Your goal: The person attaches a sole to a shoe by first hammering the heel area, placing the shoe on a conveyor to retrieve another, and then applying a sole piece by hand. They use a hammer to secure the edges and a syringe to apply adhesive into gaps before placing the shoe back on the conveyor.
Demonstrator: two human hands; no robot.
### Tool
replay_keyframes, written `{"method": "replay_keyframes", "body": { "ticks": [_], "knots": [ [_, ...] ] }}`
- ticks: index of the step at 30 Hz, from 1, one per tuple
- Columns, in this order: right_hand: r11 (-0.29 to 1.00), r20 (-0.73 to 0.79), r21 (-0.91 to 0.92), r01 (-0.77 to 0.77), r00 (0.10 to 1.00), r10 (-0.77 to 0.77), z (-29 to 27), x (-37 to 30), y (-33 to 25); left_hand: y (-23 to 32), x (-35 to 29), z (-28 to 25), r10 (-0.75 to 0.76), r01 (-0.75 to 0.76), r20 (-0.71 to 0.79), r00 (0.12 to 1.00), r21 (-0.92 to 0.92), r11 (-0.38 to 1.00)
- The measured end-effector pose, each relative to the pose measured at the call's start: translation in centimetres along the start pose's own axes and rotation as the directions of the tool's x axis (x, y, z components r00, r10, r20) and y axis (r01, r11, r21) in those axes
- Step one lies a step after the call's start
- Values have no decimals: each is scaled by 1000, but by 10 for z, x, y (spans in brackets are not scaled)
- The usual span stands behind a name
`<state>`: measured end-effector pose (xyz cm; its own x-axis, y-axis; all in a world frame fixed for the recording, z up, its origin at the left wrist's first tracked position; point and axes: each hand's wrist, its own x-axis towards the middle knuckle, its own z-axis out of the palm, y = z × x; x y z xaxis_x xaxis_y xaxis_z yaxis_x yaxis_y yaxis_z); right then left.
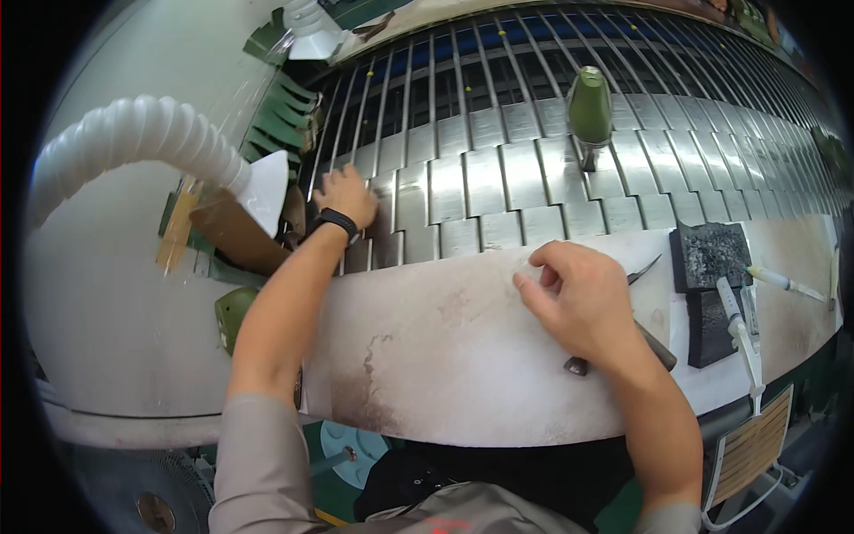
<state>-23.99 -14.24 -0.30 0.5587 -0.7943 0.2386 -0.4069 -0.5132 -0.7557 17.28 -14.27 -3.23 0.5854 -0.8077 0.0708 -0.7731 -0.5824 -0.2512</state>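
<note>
My left hand (348, 196), with a black band on the wrist, reaches onto the left end of the metal slat conveyor (485, 178). Its fingers are spread on or just over the slats, with nothing seen in them. Over the pale worktop (445, 356), my right hand (578, 294) has loosely curled fingers; thumb and index finger stand apart with no object visible between them. Partly under the right forearm lies a hammer (576, 366). A pointed metal tool (645, 270) sticks out behind that hand. Farther off, a rounded green piece (590, 107) stands upright on the slats.
A white corrugated hose (142, 129) with a hood arches in from the left, beside several curved green pieces (277, 116). Another green piece (233, 319) lies by my left forearm. At right are black foam blocks (712, 254) and syringes (737, 325). A slatted stool (754, 449) stands below.
</note>
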Motion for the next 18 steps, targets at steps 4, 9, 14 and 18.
{"method": "replay_keyframes", "body": {
  "ticks": [4, 9, 14, 18],
  "knots": [
    [998, -8, 10, 66, 998, -66, 1, 2, -1, -91, 70, 29, -80, -79, 264, 961, 540, 838],
    [998, 50, -2, 69, 996, -69, -3, -3, 4, -78, 63, 34, -199, -571, 685, 701, 706, 419],
    [998, 58, 3, 65, 996, -65, -3, -3, 3, -92, 32, 12, -68, -318, 510, 857, 629, 709],
    [997, 23, 62, 54, 998, -56, -1, -4, 4, -42, 2, -53, 214, -311, 268, 939, 406, 859]
  ]
}}
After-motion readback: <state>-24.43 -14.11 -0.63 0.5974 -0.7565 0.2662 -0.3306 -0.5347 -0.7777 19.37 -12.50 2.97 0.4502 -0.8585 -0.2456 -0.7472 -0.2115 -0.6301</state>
